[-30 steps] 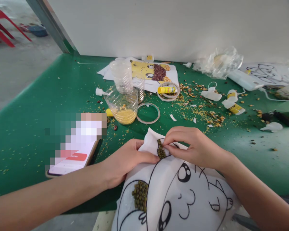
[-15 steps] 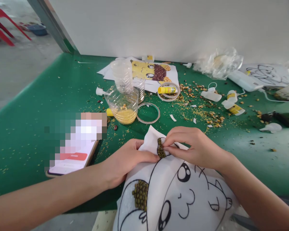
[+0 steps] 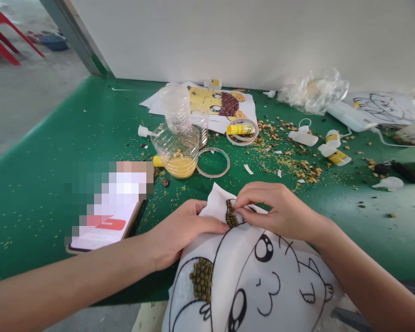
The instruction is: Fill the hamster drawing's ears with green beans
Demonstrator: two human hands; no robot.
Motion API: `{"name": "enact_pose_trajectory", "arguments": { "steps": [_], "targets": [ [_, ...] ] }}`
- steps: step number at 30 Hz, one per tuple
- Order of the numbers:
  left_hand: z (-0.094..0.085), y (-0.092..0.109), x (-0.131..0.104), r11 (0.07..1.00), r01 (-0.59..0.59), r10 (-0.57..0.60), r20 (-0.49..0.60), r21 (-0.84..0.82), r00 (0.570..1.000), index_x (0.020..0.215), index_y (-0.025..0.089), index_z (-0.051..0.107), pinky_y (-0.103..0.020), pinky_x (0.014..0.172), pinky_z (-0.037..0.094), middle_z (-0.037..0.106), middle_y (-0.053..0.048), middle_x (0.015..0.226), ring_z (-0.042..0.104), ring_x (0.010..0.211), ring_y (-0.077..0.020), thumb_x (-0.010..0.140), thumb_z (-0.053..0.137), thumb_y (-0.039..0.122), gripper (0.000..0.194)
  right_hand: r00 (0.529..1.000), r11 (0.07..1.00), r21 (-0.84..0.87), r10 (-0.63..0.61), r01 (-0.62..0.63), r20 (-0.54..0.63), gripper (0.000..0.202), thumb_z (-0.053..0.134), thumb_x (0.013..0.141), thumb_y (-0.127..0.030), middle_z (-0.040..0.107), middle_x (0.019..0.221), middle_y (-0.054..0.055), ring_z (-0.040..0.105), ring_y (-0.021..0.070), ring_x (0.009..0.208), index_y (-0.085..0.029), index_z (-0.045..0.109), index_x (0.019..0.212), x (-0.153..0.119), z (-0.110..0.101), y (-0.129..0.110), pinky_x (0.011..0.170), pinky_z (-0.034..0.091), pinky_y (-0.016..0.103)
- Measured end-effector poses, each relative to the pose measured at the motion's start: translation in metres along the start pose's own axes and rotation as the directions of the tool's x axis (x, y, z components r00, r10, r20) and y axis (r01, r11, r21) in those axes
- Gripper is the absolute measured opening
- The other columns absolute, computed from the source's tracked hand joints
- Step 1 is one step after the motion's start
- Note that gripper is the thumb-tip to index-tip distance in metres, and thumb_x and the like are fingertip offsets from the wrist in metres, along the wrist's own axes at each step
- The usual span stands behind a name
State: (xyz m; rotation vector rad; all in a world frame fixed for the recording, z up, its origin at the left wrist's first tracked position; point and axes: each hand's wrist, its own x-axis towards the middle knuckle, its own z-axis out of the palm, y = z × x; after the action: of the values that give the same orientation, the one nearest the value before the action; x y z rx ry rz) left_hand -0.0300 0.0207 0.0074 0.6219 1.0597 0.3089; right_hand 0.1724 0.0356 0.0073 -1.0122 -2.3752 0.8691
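Observation:
A white sheet with a black-outlined cartoon drawing [image 3: 259, 276] slopes over the table's near edge. Green beans [image 3: 202, 280] cover a patch at its lower left, and more beans [image 3: 231, 216] fill a narrow shape near its top corner. My left hand [image 3: 183, 228] grips the sheet's left side, thumb on top beside that narrow shape and the other fingers mostly hidden behind. On the right, my right hand [image 3: 269, 207] has thumb and forefinger pinched together at the edge of the narrow bean patch; whatever lies between the fingertips is too small to make out.
A phone [image 3: 107, 221] lies at the left on the green table [image 3: 55, 138]. Beyond the sheet stand a cut plastic bottle [image 3: 180, 157] with yellow grains, tape rings [image 3: 212, 163], a glue stick [image 3: 240, 129] and glue bottles [image 3: 335, 154]. Loose grains are scattered around.
The sheet's top corner has bent slightly and shifted a little. Both hands stay in nearly the same place, with the right fingertips moved only slightly.

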Motion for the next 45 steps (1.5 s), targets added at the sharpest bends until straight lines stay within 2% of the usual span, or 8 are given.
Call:
{"name": "enact_pose_trajectory", "arguments": {
  "steps": [5,13,24,35,45],
  "targets": [
    [0.0002,-0.0001,0.0002,1.000,0.003,-0.003,-0.017,-0.002,1.000,0.077,0.014,0.066,-0.020,0.058,0.045,0.068,-0.001,0.070,0.061,0.060,-0.0114,0.063,0.071,0.020,0.016,1.000,1.000,-0.002,-0.028,0.028,-0.008,0.010,0.053,0.082,-0.014,0.064,0.076,0.003,0.056,0.0111,0.072,-0.017,0.062,0.078,-0.0002,0.0003,0.0011,0.065,0.043,0.023],
    [0.0010,0.0016,0.0012,1.000,0.017,-0.016,-0.054,0.011,0.998,0.076,0.014,0.065,-0.021,0.058,0.044,0.068,-0.001,0.069,0.060,0.061,-0.0122,0.061,0.072,0.021,0.018,0.999,0.998,-0.063,-0.026,0.025,-0.019,0.010,0.052,0.079,-0.010,0.062,0.075,0.003,0.054,0.0118,0.070,-0.017,0.060,0.076,-0.0011,0.0035,-0.0004,0.063,0.042,0.024],
    [0.0008,0.0008,0.0004,1.000,0.016,-0.016,-0.028,0.005,0.999,0.078,0.015,0.067,-0.021,0.059,0.046,0.069,-0.001,0.071,0.062,0.062,-0.0126,0.062,0.071,0.021,0.018,0.999,1.000,-0.009,0.028,-0.028,0.021,0.010,0.053,0.078,-0.010,0.061,0.078,0.002,0.053,0.0107,0.072,-0.017,0.059,0.078,-0.0006,0.0004,-0.0001,0.064,0.042,0.023],
    [0.0020,0.0029,0.0004,1.000,0.020,-0.019,-0.027,0.011,0.999,0.081,0.015,0.066,-0.021,0.057,0.046,0.069,-0.001,0.071,0.062,0.061,-0.0131,0.062,0.070,0.021,0.020,0.999,0.999,-0.022,0.040,-0.040,0.009,0.010,0.052,0.078,-0.010,0.060,0.079,0.001,0.053,0.0103,0.072,-0.018,0.058,0.078,-0.0008,-0.0006,0.0015,0.064,0.042,0.022],
    [0.0038,0.0058,-0.0005,1.000,0.027,-0.027,-0.049,0.001,0.998,0.082,0.014,0.065,-0.021,0.057,0.045,0.068,-0.002,0.070,0.061,0.060,-0.0131,0.062,0.071,0.018,0.021,0.999,0.994,-0.103,-0.035,0.033,-0.015,0.008,0.053,0.078,-0.013,0.061,0.079,0.003,0.054,0.0131,0.075,-0.017,0.059,0.082,-0.0023,-0.0001,0.0006,0.066,0.043,0.025]
  ]
}}
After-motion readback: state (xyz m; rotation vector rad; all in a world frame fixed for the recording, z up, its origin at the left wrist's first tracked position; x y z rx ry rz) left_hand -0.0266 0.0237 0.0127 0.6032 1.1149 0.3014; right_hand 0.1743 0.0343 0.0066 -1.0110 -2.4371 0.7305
